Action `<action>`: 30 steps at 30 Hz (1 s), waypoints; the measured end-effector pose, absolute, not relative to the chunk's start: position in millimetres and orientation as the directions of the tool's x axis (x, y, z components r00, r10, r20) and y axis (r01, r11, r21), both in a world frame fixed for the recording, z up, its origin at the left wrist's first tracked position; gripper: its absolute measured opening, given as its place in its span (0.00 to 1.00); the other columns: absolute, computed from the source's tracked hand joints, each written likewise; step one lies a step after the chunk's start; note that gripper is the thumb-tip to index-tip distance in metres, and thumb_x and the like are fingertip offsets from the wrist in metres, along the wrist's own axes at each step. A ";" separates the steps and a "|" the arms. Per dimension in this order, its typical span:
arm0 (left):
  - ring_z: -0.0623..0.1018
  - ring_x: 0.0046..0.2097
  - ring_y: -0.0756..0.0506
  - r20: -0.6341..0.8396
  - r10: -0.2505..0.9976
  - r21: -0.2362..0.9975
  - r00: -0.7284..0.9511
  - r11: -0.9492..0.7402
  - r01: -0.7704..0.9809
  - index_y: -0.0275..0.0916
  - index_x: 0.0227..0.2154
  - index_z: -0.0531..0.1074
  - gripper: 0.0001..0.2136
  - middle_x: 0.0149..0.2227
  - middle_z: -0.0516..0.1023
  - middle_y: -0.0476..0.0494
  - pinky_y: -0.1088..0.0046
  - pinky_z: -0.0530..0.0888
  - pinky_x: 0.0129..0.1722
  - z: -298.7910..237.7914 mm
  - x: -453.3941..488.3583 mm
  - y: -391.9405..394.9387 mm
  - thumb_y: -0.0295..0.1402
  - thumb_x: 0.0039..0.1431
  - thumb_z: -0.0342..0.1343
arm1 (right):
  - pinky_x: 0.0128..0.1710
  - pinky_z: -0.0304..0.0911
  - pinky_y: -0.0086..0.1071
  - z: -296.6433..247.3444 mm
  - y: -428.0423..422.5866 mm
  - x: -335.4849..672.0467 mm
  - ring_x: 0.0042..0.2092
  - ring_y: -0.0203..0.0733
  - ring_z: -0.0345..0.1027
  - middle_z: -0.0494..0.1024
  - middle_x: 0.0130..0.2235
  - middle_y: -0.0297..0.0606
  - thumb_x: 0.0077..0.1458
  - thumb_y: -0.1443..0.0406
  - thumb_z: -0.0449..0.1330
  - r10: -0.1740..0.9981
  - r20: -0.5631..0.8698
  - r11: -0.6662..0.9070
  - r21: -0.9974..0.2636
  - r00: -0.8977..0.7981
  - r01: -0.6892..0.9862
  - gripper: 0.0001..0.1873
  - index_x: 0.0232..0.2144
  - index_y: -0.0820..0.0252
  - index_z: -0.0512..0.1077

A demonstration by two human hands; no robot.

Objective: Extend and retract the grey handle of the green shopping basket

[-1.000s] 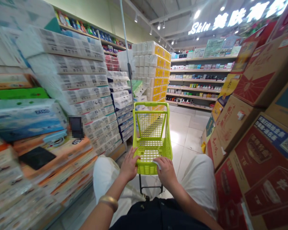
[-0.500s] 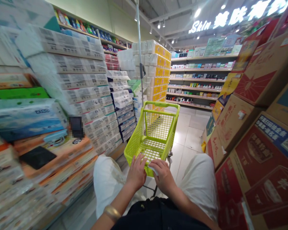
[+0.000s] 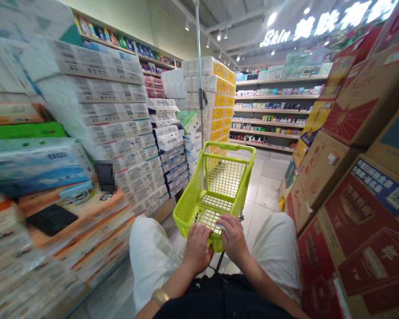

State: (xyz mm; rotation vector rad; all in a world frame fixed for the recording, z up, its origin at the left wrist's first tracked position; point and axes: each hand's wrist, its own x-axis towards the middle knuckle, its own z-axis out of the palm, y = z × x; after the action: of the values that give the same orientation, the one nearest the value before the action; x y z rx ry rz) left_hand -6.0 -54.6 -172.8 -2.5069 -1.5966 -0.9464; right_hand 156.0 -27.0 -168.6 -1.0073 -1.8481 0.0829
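A lime-green plastic shopping cart (image 3: 190,212) stands between my knees, its basket mesh showing and nothing visible in it. My left hand (image 3: 198,248) curls its fingers over the near rim, the thumb lower on the outside. My right hand (image 3: 233,235) rests at the right part of the same rim. Between its fingers and the basket a small white cloth or wipe (image 3: 222,227) shows at the edge; most of it is hidden under the hand.
Stacked tissue packs (image 3: 119,119) rise on the left, with a black flat object (image 3: 52,219) on an orange pack. Cardboard cartons (image 3: 332,164) line the right. A metal pole (image 3: 200,66) stands behind the cart. Stocked shelves (image 3: 269,96) are at the back, beyond the tiled floor (image 3: 264,190).
The cart has shifted a little to the right and closer to me. Both hands have moved right with it, and the right hand sits slightly higher.
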 end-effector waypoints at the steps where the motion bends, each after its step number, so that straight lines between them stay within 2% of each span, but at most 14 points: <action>1: 0.71 0.47 0.39 0.500 0.816 0.294 0.291 -0.476 0.829 0.41 0.39 0.67 0.13 0.40 0.73 0.42 0.51 0.61 0.58 -173.1 -5.1 -55.6 0.27 0.47 0.53 | 0.56 0.58 0.44 -168.9 -28.5 156.0 0.53 0.46 0.64 0.75 0.47 0.41 0.49 0.76 0.51 0.666 0.727 0.654 -0.462 -0.166 0.599 0.20 0.41 0.56 0.73; 8: 0.71 0.42 0.40 0.562 0.779 0.277 0.278 -0.494 0.824 0.41 0.35 0.66 0.08 0.35 0.72 0.44 0.55 0.63 0.53 -174.8 -10.2 -64.6 0.29 0.50 0.52 | 0.55 0.56 0.42 -164.1 -36.5 157.2 0.53 0.45 0.65 0.76 0.44 0.37 0.50 0.73 0.53 0.657 0.699 0.693 -0.414 -0.281 0.591 0.17 0.40 0.53 0.74; 13: 0.71 0.41 0.41 0.582 0.770 0.300 0.260 -0.501 0.812 0.42 0.34 0.65 0.09 0.33 0.71 0.45 0.56 0.63 0.52 -174.3 -15.4 -69.8 0.29 0.47 0.52 | 0.55 0.55 0.43 -160.3 -21.4 164.2 0.54 0.45 0.65 0.76 0.46 0.39 0.52 0.74 0.52 0.682 0.710 0.633 -0.454 -0.174 0.627 0.18 0.41 0.55 0.74; 16: 0.71 0.40 0.41 0.585 0.763 0.288 0.275 -0.512 0.809 0.41 0.33 0.65 0.08 0.33 0.72 0.45 0.56 0.64 0.51 -172.3 -18.6 -69.2 0.30 0.48 0.53 | 0.56 0.56 0.44 -161.3 -23.1 161.6 0.55 0.46 0.64 0.76 0.46 0.40 0.51 0.74 0.52 0.686 0.708 0.632 -0.466 -0.168 0.619 0.18 0.41 0.55 0.74; 24: 0.71 0.41 0.41 0.580 0.766 0.232 0.278 -0.482 0.845 0.41 0.32 0.66 0.04 0.33 0.71 0.44 0.56 0.65 0.51 -166.8 -34.4 -57.7 0.34 0.53 0.52 | 0.57 0.56 0.43 -160.1 -38.9 145.3 0.55 0.45 0.64 0.76 0.45 0.37 0.50 0.75 0.55 0.648 0.681 0.727 -0.421 -0.340 0.542 0.19 0.41 0.52 0.74; 26: 0.72 0.43 0.40 0.590 0.762 0.218 0.265 -0.467 0.857 0.41 0.34 0.67 0.06 0.35 0.72 0.43 0.54 0.65 0.54 -169.2 -36.2 -57.1 0.33 0.52 0.53 | 0.57 0.57 0.42 -158.2 -33.5 145.7 0.55 0.45 0.64 0.77 0.45 0.37 0.50 0.75 0.54 0.656 0.681 0.719 -0.431 -0.326 0.546 0.19 0.41 0.52 0.74; 30: 0.70 0.52 0.38 0.645 0.720 0.184 0.256 -0.472 0.862 0.40 0.45 0.66 0.15 0.46 0.72 0.39 0.51 0.61 0.59 -180.2 -34.1 -60.1 0.29 0.52 0.51 | 0.57 0.58 0.43 -157.4 -28.6 144.5 0.55 0.45 0.64 0.76 0.46 0.39 0.51 0.76 0.52 0.684 0.681 0.686 -0.477 -0.262 0.550 0.20 0.41 0.54 0.74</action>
State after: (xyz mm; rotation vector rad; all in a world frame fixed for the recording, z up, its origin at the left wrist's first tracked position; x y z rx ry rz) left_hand -34.1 -60.1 -180.2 -2.3176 -1.4852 -1.0161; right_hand 144.5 -28.6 -157.4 -0.9569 -1.9420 0.1762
